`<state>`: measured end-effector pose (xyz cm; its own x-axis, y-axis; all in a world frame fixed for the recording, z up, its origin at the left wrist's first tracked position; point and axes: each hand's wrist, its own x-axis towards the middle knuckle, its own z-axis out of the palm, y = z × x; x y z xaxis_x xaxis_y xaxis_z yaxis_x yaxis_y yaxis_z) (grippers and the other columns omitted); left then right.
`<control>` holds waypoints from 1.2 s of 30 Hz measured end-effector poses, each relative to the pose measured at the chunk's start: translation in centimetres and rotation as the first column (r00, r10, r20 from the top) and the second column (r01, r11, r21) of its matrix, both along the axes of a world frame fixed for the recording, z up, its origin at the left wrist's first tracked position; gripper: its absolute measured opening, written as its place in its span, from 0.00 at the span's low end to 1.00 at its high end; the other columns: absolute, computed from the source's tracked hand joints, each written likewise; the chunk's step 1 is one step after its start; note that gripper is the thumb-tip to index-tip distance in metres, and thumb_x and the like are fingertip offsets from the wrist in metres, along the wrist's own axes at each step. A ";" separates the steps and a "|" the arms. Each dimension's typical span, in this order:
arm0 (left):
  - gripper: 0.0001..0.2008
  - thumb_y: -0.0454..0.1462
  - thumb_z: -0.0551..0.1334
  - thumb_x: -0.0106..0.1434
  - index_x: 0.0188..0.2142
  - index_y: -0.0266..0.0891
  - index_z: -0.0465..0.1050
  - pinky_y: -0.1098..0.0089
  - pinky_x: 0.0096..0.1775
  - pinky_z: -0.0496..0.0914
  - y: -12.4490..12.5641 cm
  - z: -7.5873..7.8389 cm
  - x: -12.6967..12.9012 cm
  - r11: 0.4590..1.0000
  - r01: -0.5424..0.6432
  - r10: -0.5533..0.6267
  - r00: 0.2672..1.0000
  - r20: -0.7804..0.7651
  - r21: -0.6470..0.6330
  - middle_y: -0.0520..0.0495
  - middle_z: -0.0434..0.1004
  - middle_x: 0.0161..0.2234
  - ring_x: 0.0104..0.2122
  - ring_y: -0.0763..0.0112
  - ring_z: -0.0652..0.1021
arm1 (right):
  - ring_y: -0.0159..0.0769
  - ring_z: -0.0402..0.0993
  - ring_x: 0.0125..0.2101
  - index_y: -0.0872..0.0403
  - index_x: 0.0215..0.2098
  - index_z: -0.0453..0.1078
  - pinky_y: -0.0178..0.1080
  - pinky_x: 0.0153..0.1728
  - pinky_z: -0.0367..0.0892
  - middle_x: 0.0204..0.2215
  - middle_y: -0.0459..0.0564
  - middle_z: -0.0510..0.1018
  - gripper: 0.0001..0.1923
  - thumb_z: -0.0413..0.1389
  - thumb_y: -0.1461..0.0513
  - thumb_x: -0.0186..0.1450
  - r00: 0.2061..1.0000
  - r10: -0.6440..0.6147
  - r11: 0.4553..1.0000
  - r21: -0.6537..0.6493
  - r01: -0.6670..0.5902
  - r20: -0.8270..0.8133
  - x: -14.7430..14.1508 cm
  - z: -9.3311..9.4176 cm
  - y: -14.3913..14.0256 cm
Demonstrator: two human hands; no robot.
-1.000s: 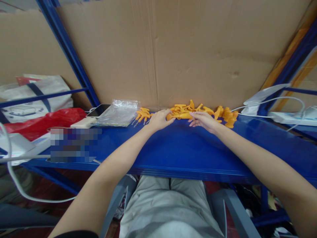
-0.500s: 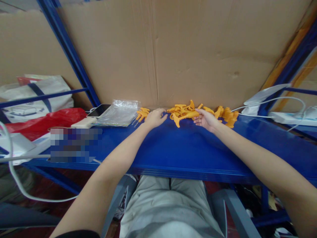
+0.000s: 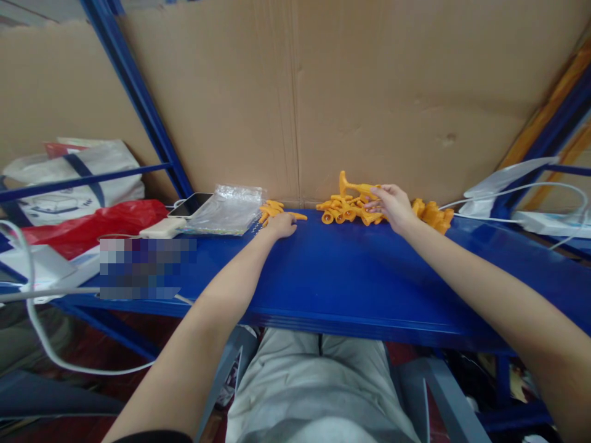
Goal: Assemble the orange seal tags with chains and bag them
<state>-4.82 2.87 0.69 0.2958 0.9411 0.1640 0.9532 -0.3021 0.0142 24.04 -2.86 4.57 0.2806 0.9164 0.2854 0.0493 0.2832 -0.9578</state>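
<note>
My right hand (image 3: 393, 207) pinches an orange plastic T-shaped handle (image 3: 354, 186) by its wider end, raised just above a pile of similar orange handles (image 3: 341, 212). Several in that pile show round hollow ends facing me. On the left, my left hand (image 3: 282, 226) has its fingers curled down over an orange piece (image 3: 299, 216), whose tip sticks out to the right. That hand rests beside a smaller group of orange pieces (image 3: 271, 209); its fingertips are partly hidden. Thin wavy metal pieces (image 3: 257, 226) lie just left of this group.
A clear plastic bag (image 3: 228, 209) and a phone (image 3: 192, 204) lie on the blue table (image 3: 323, 277). More orange pieces (image 3: 434, 216) are behind my right wrist. A red plastic bag (image 3: 101, 224) and white cables stand at left; cardboard (image 3: 392, 92) closes off the back.
My left hand has moved left and down, toward the smaller orange group. My right hand has lifted the T-shaped handle up from the pile, and its crossbar now points upward.
</note>
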 end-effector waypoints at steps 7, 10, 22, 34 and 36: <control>0.15 0.38 0.57 0.65 0.43 0.40 0.82 0.59 0.48 0.73 -1.6 0.7 1.3 0.997 -0.032 0.029 0.999 0.042 0.071 0.39 0.83 0.46 0.47 0.53 0.80 | 0.48 0.75 0.46 0.52 0.44 0.65 0.45 0.44 0.69 0.43 0.57 0.79 0.14 0.61 0.57 0.63 0.713 -0.234 0.964 0.251 0.083 0.661 -2.4 0.2 1.7; 0.15 0.38 0.57 0.65 0.43 0.41 0.82 0.63 0.46 0.73 -2.1 1.0 1.9 0.998 -0.018 0.015 0.999 0.039 0.060 0.41 0.84 0.42 0.45 0.55 0.81 | 0.54 0.74 0.48 0.55 0.50 0.65 0.47 0.45 0.65 0.46 0.62 0.79 0.17 0.56 0.56 0.66 0.469 -0.275 0.960 0.266 0.087 0.839 -4.0 0.2 1.8; 0.15 0.39 0.57 0.67 0.44 0.39 0.82 0.65 0.47 0.73 -3.0 1.5 2.5 0.999 0.020 -0.021 1.000 0.002 0.034 0.40 0.83 0.45 0.46 0.56 0.81 | 0.54 0.74 0.47 0.63 0.57 0.64 0.48 0.48 0.54 0.49 0.69 0.77 0.20 0.45 0.61 0.71 -0.089 -0.269 0.962 0.271 0.014 0.959 -7.0 -0.8 2.4; 0.15 0.40 0.58 0.66 0.43 0.40 0.82 0.67 0.46 0.73 -2.6 1.1 2.6 0.998 0.046 -0.046 0.999 0.001 0.050 0.42 0.84 0.42 0.44 0.58 0.82 | 0.55 0.71 0.51 0.62 0.57 0.68 0.52 0.50 0.54 0.50 0.68 0.78 0.21 0.47 0.64 0.67 -0.097 -0.238 0.968 0.244 0.064 0.967 -7.3 -2.2 2.4; 0.14 0.40 0.58 0.65 0.42 0.41 0.83 0.68 0.46 0.73 -2.5 1.0 2.6 0.998 0.050 -0.050 0.999 0.008 0.050 0.43 0.84 0.42 0.44 0.60 0.82 | 0.55 0.72 0.51 0.63 0.57 0.68 0.52 0.50 0.54 0.50 0.68 0.78 0.22 0.47 0.64 0.67 -0.083 -0.229 0.969 0.235 0.081 0.970 -7.3 -2.0 2.4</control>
<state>-2.22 0.38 1.72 0.3407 0.9158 0.2127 0.9367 -0.3500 0.0064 16.71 -0.46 2.54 -0.2324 0.8515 0.4700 0.9702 0.1688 0.1739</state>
